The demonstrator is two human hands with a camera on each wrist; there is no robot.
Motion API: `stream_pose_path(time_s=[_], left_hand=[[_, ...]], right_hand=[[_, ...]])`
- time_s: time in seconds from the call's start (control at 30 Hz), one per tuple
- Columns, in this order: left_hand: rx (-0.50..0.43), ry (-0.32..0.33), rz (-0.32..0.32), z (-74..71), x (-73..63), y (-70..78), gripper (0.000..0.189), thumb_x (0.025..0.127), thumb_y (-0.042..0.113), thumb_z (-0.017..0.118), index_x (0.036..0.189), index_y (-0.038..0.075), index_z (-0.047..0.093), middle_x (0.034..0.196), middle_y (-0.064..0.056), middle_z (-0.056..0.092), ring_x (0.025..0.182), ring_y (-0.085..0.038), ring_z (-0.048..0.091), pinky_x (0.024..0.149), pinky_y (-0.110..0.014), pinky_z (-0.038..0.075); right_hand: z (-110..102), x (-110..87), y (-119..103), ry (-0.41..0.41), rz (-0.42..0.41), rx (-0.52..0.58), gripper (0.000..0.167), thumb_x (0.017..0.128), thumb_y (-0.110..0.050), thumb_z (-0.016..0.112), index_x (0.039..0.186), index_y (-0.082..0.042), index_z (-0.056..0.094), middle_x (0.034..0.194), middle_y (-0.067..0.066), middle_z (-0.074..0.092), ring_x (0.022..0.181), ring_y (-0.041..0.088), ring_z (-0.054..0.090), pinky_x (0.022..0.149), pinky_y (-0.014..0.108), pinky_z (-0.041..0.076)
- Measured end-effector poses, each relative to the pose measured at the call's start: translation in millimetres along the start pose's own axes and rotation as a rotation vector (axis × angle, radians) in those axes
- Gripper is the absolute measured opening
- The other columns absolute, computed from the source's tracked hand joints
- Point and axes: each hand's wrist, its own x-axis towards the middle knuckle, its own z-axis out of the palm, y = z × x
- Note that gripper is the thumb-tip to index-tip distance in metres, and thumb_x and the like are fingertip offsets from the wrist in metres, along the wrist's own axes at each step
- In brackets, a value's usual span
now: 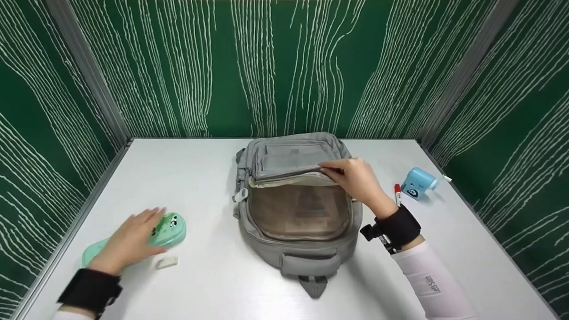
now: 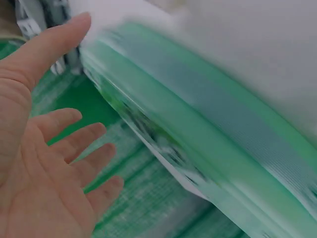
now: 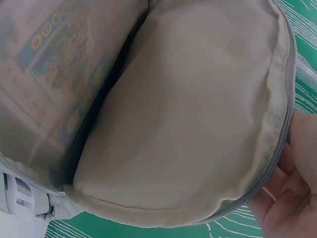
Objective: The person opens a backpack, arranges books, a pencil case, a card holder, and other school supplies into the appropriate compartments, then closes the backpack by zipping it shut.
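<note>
A grey backpack [image 1: 266, 249] lies on the table with its front flap [image 1: 289, 162] unzipped and lifted. My right hand [image 1: 355, 180] pinches the flap's zipped edge; the right wrist view shows the beige lining [image 3: 188, 109] and that hand [image 3: 292, 188] at the rim. Behind a see-through panel inside, a colourful printed cover [image 3: 59, 64] shows. Over at the left, my left hand [image 1: 131, 240] hovers above a mint-green pencil case [image 1: 171, 233] with panda pictures. The left wrist view shows this hand [image 2: 44, 163] with fingers spread, apart from the case's zipped side [image 2: 198, 114].
A small whitish block [image 1: 166, 262], perhaps an eraser, lies beside the pencil case. Right of the backpack are a red-capped marker [image 1: 397, 193] and a blue bottle [image 1: 418, 183] with a pale spout. Green walls with white streaks [image 1: 293, 66] enclose the white table [image 1: 209, 284].
</note>
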Motion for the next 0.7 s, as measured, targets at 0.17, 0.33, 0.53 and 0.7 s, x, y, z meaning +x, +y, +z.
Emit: stream_pose_path(time_s=[0.17,0.33,0.53,0.7], left_hand=[[-0.028,-0.117,-0.125,-6.8,-26.4,-38.2,0.108,0.072,0.039,0.089,0.151,-0.012,0.037,0.147,-0.041,0.045,0.133,-0.061,0.045,0.111,-0.076,0.034],[-0.046,-0.192,-0.219,-11.4,-43.9,-66.5,0.11,0.068,0.036,0.092,0.149,-0.015,0.037,0.144,-0.043,0.046,0.13,-0.063,0.047,0.107,-0.079,0.034],[-0.111,-0.233,-0.272,-12.1,-47.7,-80.4,0.11,0.068,0.034,0.094,0.146,-0.017,0.037,0.142,-0.045,0.045,0.128,-0.062,0.047,0.103,-0.074,0.042],[-0.145,-0.234,-0.264,-12.9,-45.0,-80.2,0.105,0.068,0.035,0.094,0.141,-0.018,0.041,0.138,-0.042,0.05,0.124,-0.057,0.052,0.101,-0.072,0.044]], right_hand=[[1.1,0.2,0.8,0.0,-0.002,0.004,0.016,0.094,-0.017,0.075,0.106,-0.009,0.082,0.098,0.013,0.081,0.079,0.025,0.078,0.072,0.045,0.062],[0.0,-0.5,-0.3,-0.002,0.011,0.003,0.017,0.093,-0.017,0.075,0.106,-0.009,0.082,0.095,0.012,0.081,0.075,0.023,0.076,0.068,0.044,0.059],[-1.8,-0.7,-0.9,0.002,0.022,0.002,0.016,0.093,-0.017,0.075,0.106,-0.009,0.082,0.096,0.012,0.081,0.076,0.024,0.076,0.07,0.046,0.06],[0.0,-1.6,0.1,0.005,0.021,0.012,0.016,0.093,-0.016,0.075,0.106,-0.008,0.082,0.097,0.012,0.081,0.079,0.026,0.078,0.072,0.046,0.061]])
